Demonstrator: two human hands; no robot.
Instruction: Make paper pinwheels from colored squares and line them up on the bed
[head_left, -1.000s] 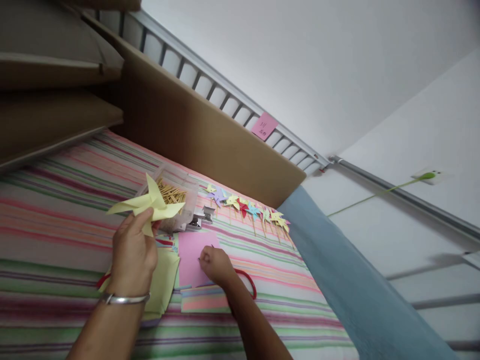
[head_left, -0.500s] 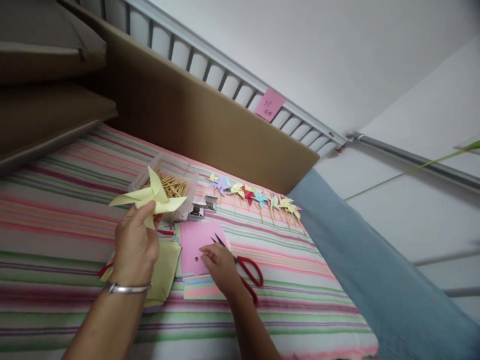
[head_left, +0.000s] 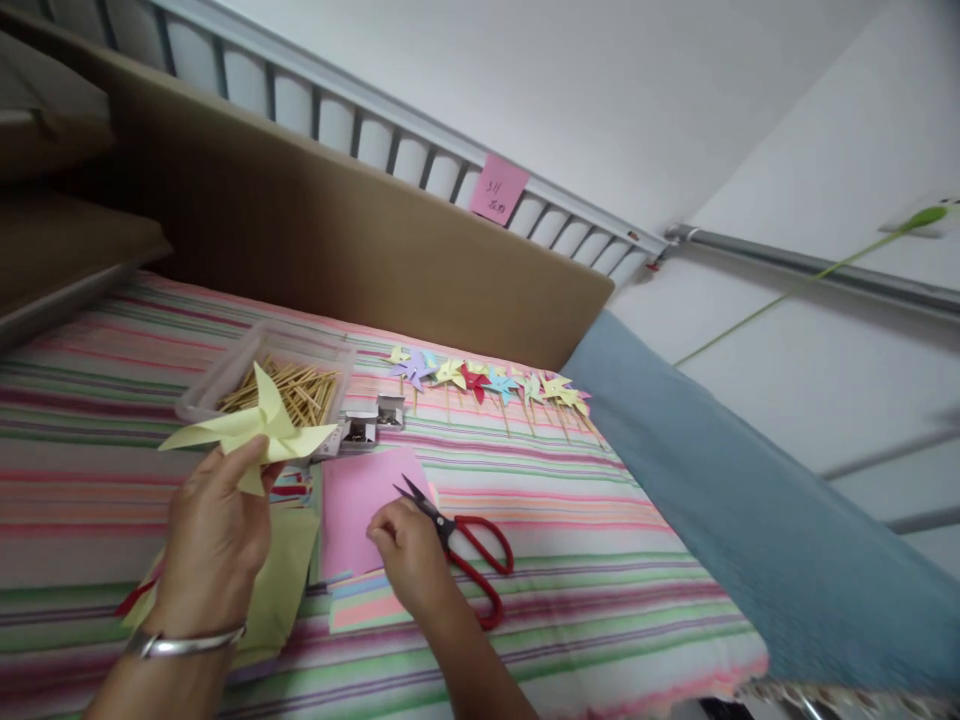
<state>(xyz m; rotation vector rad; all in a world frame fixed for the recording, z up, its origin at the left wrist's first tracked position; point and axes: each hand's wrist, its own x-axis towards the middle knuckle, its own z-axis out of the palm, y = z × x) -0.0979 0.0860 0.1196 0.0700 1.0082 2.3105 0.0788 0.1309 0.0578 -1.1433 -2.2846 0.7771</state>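
Note:
My left hand (head_left: 214, 530) is closed on a yellow paper pinwheel (head_left: 251, 430), held up by its lower edge just in front of a clear box of wooden sticks (head_left: 289, 385). My right hand (head_left: 409, 558) rests with curled, pinched fingers on a pink paper square (head_left: 352, 500). What those fingers hold, if anything, is hidden. Red-handled scissors (head_left: 469, 550) lie right beside that hand, blades pointing up-left onto the pink paper. A silver bangle (head_left: 184, 643) circles my left wrist.
A row of small coloured pinwheels on sticks (head_left: 487, 385) lies at the back of the striped cloth (head_left: 570, 520). Metal clips (head_left: 367, 425) sit by the box. Coloured paper sheets (head_left: 360, 605) and yellow paper (head_left: 285, 570) lie under my hands. Cardboard (head_left: 337, 240) stands behind, blue cloth (head_left: 712, 500) at right.
My right hand has slid down-left off the scissors, which now lie in full view to its right. My left hand keeps the yellow pinwheel. The view has shifted.

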